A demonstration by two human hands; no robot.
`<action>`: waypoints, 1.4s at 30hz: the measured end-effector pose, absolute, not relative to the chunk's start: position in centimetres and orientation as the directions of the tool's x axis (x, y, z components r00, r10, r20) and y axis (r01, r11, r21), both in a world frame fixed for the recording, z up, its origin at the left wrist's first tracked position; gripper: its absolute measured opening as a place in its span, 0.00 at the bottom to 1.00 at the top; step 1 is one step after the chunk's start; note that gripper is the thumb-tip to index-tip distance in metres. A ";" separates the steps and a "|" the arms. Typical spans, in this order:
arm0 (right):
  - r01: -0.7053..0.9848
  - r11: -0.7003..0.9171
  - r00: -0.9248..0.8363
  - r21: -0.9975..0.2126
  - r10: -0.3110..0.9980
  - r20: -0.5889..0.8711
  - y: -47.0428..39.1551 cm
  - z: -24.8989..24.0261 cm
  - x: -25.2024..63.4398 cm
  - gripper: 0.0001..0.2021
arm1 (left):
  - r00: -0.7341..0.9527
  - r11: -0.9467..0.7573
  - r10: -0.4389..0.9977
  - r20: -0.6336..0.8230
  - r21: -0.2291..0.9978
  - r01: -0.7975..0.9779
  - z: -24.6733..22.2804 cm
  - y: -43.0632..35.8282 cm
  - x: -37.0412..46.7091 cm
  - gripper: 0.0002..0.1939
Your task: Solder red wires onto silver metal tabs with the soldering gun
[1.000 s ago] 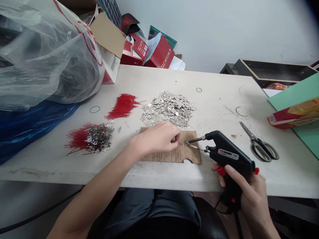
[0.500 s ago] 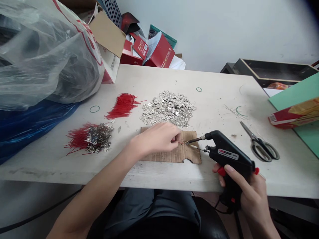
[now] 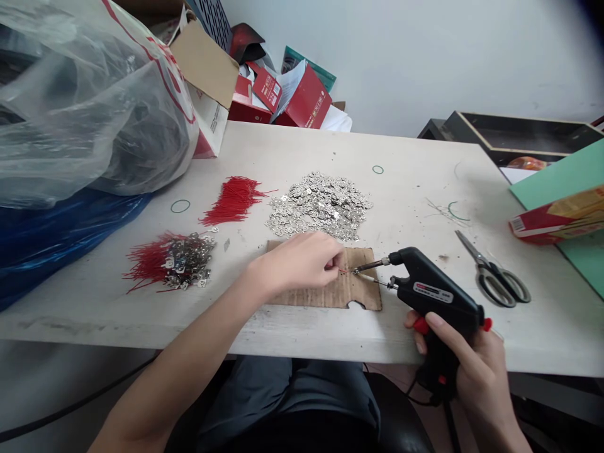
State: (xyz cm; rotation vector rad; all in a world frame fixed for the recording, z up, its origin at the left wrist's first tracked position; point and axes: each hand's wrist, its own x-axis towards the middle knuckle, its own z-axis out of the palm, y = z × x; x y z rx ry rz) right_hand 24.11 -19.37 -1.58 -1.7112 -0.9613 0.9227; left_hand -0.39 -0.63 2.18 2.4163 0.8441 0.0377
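Over a brown cardboard piece (image 3: pixel 306 297), my left hand (image 3: pixel 311 258) pinches a short red wire (image 3: pixel 344 270). The wire's far end meets the tip of a black soldering gun (image 3: pixel 434 292), where a small metal tab seems to lie, too small to make out well. My right hand (image 3: pixel 472 358) is wrapped around the gun's handle, with a finger by its red trigger. Beyond the cardboard lies a heap of silver metal tabs (image 3: pixel 325 204). A bundle of red wires (image 3: pixel 236 200) sits left of that heap. Nearer on the left are wires with tabs attached (image 3: pixel 172 261).
Scissors (image 3: pixel 493 270) lie right of the soldering gun, near some loose wire strands (image 3: pixel 448 211). A large plastic bag (image 3: pixel 94 107) and a blue bag (image 3: pixel 70 233) crowd the left side. Red boxes (image 3: pixel 304 97) stand behind the table; a red-yellow box (image 3: pixel 557 217) is at right.
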 end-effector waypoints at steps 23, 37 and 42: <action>0.159 -0.307 0.438 -0.938 0.874 -0.211 -19.5 -1.3 24.0 0.21 | 0.801 -0.621 0.579 -0.153 0.554 0.555 2.1 -0.6 -0.4 0.09; 0.130 -0.281 0.417 -0.951 0.886 -0.205 -19.4 -1.4 23.9 0.20 | 0.801 -0.631 0.580 -0.147 0.541 0.556 2.0 -0.6 -0.3 0.08; 0.127 -0.298 0.429 -0.946 0.877 -0.218 -19.4 -1.3 23.8 0.20 | 0.796 -0.626 0.583 -0.164 0.534 0.569 2.2 -0.7 -0.3 0.08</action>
